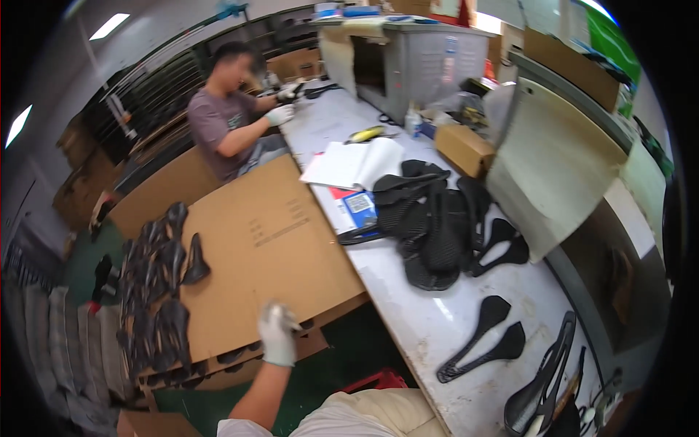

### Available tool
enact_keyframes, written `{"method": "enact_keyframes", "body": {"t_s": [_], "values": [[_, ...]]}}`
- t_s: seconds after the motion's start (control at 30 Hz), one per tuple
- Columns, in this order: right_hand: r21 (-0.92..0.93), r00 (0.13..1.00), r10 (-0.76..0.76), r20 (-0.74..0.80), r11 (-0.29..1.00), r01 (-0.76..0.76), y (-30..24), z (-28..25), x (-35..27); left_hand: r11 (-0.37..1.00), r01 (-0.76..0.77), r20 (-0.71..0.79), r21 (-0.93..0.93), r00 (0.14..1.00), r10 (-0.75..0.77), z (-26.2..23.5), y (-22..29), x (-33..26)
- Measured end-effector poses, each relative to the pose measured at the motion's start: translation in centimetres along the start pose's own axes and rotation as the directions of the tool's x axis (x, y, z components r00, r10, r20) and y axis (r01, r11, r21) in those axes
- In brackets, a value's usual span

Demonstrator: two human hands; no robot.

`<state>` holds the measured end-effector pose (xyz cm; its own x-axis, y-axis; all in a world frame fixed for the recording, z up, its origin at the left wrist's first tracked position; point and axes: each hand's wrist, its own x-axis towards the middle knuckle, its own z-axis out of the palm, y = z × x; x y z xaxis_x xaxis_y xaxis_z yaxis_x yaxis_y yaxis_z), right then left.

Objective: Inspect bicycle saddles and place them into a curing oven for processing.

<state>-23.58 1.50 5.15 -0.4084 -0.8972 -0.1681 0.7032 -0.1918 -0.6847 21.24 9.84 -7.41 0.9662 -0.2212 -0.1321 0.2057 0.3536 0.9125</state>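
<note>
My left hand, in a white glove, is over the near edge of a large cardboard sheet. Its slightly blurred fingers look apart, with nothing seen in them. At the lower right edge a black bicycle saddle stands tilted, nose pointing away. Pale gloved fingertips of my right hand show against its wide end; the picture's edge cuts off the rest. Left of it, another black saddle with a split rear lies on the white table. Farther off is a heap of black saddles.
Rows of dark saddles cover the sheet's left side; more show beneath it. Across the table sit an open notebook, a yellow tool and a brown box. Grey cabinets line the right. A gloved co-worker sits beyond.
</note>
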Motion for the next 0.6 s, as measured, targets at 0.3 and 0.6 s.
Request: {"method": "enact_keyframes", "body": {"t_s": [0.3, 0.6], "values": [[-0.757, 0.848, -0.376, 0.374, 0.404, 0.513, 1.6, -6.7, 0.7, 0.963, 0.012, -0.493, -0.270, 0.857, -0.149, -25.8, 9.2, 28.6], [-0.176, 0.990, 0.042, -0.136, 0.982, -0.066, 1.0, -6.9, -1.2, 0.958, -0.201, 0.102, -0.206, 0.969, 0.225, -5.7, 5.6, 9.5]]}}
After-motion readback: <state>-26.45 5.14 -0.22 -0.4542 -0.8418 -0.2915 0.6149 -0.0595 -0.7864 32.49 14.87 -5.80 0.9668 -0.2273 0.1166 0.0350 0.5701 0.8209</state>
